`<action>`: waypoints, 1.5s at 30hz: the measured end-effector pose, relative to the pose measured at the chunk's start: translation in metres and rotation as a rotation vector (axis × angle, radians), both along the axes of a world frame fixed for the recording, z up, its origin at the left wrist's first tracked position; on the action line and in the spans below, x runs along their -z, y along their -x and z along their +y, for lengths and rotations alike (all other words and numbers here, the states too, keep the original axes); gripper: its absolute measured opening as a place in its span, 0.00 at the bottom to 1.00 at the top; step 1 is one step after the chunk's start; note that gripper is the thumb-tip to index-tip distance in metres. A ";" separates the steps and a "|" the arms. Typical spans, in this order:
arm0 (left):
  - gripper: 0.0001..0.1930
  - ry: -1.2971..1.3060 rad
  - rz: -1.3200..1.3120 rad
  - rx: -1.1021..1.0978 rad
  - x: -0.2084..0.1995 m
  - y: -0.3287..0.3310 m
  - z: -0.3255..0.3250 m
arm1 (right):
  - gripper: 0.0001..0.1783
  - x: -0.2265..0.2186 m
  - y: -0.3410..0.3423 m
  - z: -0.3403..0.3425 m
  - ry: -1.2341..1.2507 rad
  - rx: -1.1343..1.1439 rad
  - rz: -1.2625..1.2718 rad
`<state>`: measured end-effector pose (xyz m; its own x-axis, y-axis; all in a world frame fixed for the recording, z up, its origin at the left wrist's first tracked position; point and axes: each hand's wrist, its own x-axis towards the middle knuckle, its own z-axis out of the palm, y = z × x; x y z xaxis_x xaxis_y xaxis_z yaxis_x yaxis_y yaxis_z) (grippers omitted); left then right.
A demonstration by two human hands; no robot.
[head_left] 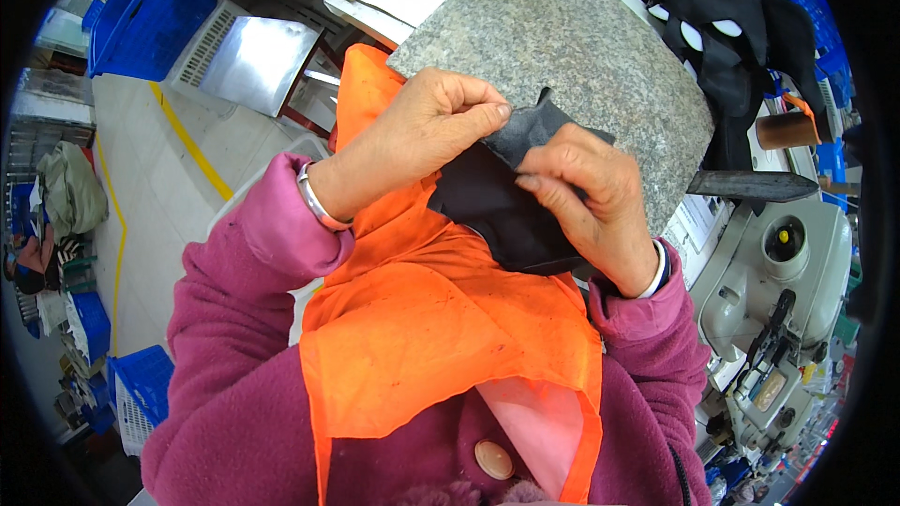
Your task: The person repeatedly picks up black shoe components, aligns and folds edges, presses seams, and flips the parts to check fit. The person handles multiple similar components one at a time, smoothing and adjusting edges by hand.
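Stone slab [567, 42], striped floor [150, 183]; left hand [422, 122], right hand [600, 183] in tight pinches on fabric [497, 201].

The right hand [592, 189] could pass forward over the stone slab [562, 33] (speckled grey); rightward, a dark bar [753, 186], black pieces [727, 61] and a grey machine [783, 272] obstruct.

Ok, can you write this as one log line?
left hand: pinched together at dark cloth; right hand: holding dark cloth; apron: orange; stone slab: grey, beyond hands
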<state>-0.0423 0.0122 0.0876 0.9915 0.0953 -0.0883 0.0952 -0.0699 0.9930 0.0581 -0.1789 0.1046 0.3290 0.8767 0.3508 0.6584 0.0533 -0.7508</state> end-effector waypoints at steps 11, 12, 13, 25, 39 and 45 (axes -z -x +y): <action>0.11 -0.102 -0.105 0.013 -0.006 0.007 -0.012 | 0.07 0.006 0.003 -0.002 0.024 0.264 0.339; 0.11 -0.081 -0.113 0.031 -0.006 0.007 -0.011 | 0.07 0.006 0.003 -0.002 0.038 0.268 0.349; 0.11 -0.070 -0.112 0.032 -0.005 0.006 -0.010 | 0.07 0.005 0.003 -0.002 0.038 0.259 0.346; 0.11 -0.043 -0.119 0.041 -0.005 0.006 -0.010 | 0.06 0.007 0.003 -0.003 -0.009 0.258 0.485; 0.11 -0.065 -0.107 0.064 -0.007 0.007 -0.014 | 0.09 0.007 0.004 0.000 -0.065 0.325 0.351; 0.12 0.041 -0.096 0.113 -0.002 0.002 -0.015 | 0.12 0.003 -0.015 0.005 -0.086 0.194 -0.332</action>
<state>-0.0446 -0.0030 0.0898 0.9998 -0.0191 0.0057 -0.0063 -0.0338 0.9994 0.0731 -0.1738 0.1021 0.3422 0.7719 0.5358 0.8689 -0.0428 -0.4932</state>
